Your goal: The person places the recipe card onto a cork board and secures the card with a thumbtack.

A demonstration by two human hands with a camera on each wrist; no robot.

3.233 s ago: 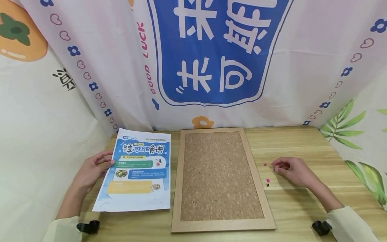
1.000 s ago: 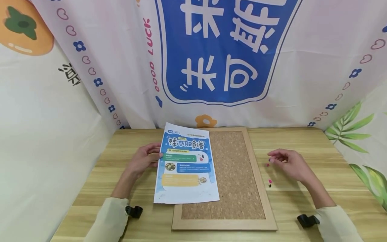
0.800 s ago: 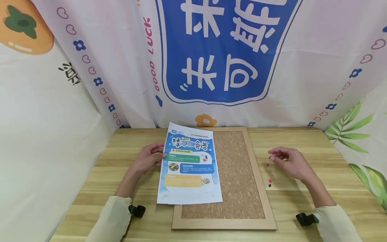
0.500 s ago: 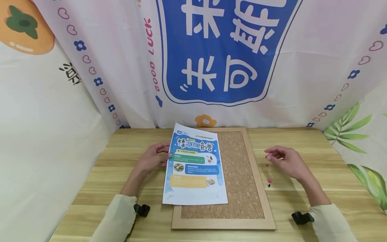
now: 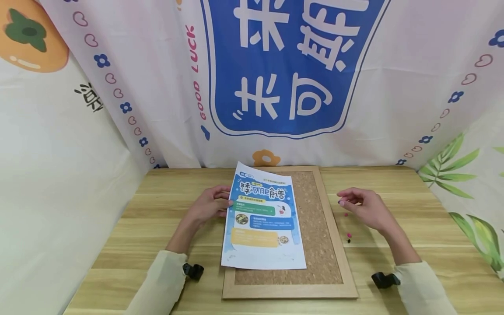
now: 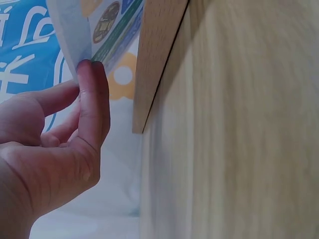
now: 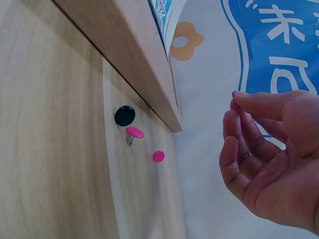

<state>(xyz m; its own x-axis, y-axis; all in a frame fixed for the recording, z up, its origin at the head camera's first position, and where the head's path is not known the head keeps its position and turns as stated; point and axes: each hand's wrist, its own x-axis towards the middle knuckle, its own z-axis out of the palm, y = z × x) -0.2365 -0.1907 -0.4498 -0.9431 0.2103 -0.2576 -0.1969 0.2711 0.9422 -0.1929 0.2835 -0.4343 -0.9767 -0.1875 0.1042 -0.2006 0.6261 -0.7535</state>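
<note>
My left hand (image 5: 208, 204) pinches the left edge of a printed paper poster (image 5: 261, 221) between thumb and fingers. The sheet slants over a wood-framed cork board (image 5: 319, 236), covering much of its left side; a strip of cork shows at the right and bottom. In the left wrist view the poster's edge stands out above the board's frame (image 6: 154, 64). To the right of the board, my right hand (image 5: 366, 210) pinches a small purple thumbtack (image 7: 234, 93) between thumb and index finger, its other fingers loosely curled. Most of the tack is hidden by the fingertips.
Two pink thumbtacks (image 7: 135, 132) and a black thumbtack (image 7: 125, 116) lie on the wooden table (image 5: 386, 271) beside the board's right edge, below my right hand. A printed curtain (image 5: 177, 144) hangs behind the table.
My left hand has carried the poster rightward from beside the cork board to over it. The right hand has moved slightly left toward the board, with the purple thumbtack in its fingertips.
</note>
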